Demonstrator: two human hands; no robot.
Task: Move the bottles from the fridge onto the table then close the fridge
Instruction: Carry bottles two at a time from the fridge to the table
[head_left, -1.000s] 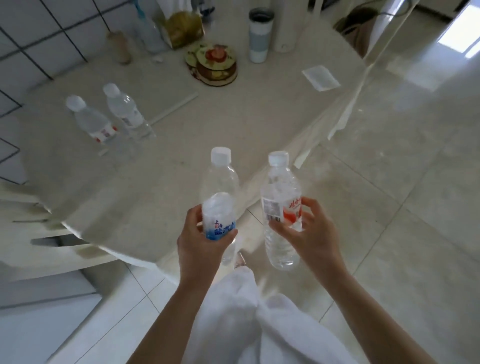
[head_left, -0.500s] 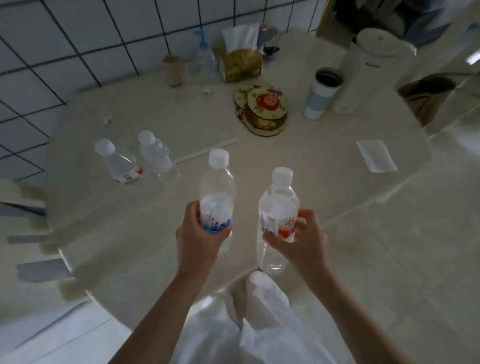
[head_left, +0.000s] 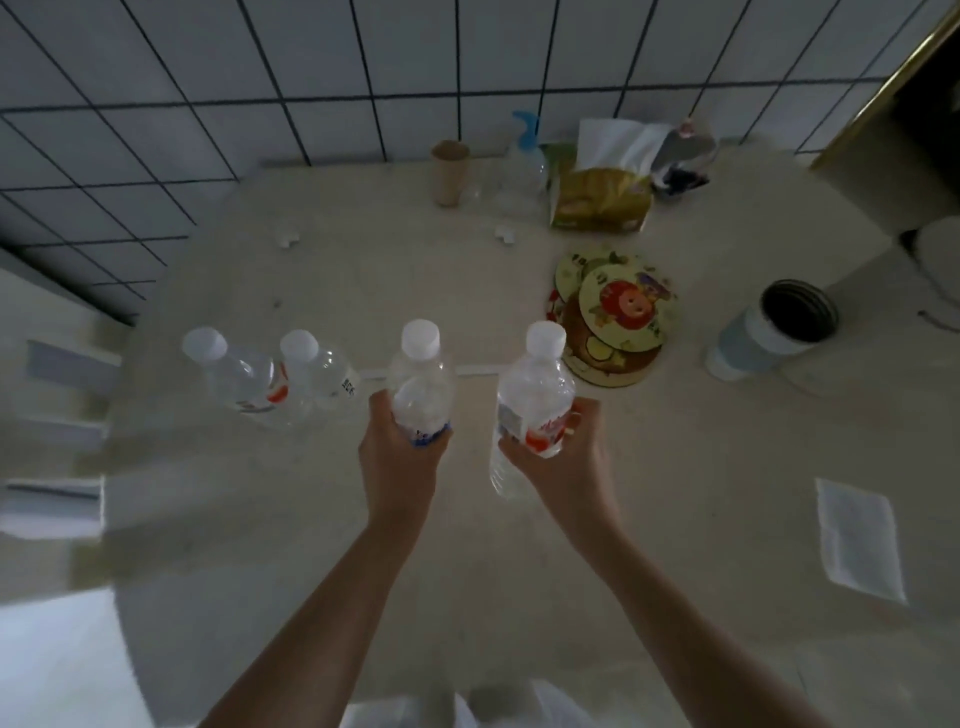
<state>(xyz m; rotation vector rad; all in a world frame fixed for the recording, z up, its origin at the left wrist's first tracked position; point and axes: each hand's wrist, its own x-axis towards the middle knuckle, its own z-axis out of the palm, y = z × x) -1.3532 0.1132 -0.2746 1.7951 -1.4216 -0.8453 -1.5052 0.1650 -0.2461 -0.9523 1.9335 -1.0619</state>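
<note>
Two bottles already stand on the worktop (head_left: 322, 519): a red-labelled bottle (head_left: 236, 371) at the far left and a clear bottle (head_left: 322, 371) just beside it, both upright with white caps on. Two more are on their way. The left hand (head_left: 397, 457) grips a blue-labelled bottle (head_left: 421, 387) around its lower half, fingers curled round the label, and the right hand (head_left: 563, 457) grips another red-labelled one, the right-hand bottle (head_left: 535, 400), with fingers and thumb wrapped about its middle. Both held bottles are upright over the middle of the worktop, a little to the right of the standing pair; I cannot tell whether their bases have touched down, though the right one's bottom looks clear of the surface.

So I'd judge the job a good way along: two bottles delivered, two about to be set down. The fridge is out of sight from here, so I cannot say whether more bottles wait inside, and its door, by the task, is yet to be closed.

There is room to set them down: the round painted coasters (head_left: 613, 317) lie just beyond the right-hand bottle, a mug (head_left: 774, 332) further right, and a tissue pack (head_left: 602, 197) sits back by the tiled wall (head_left: 311, 78).
</note>
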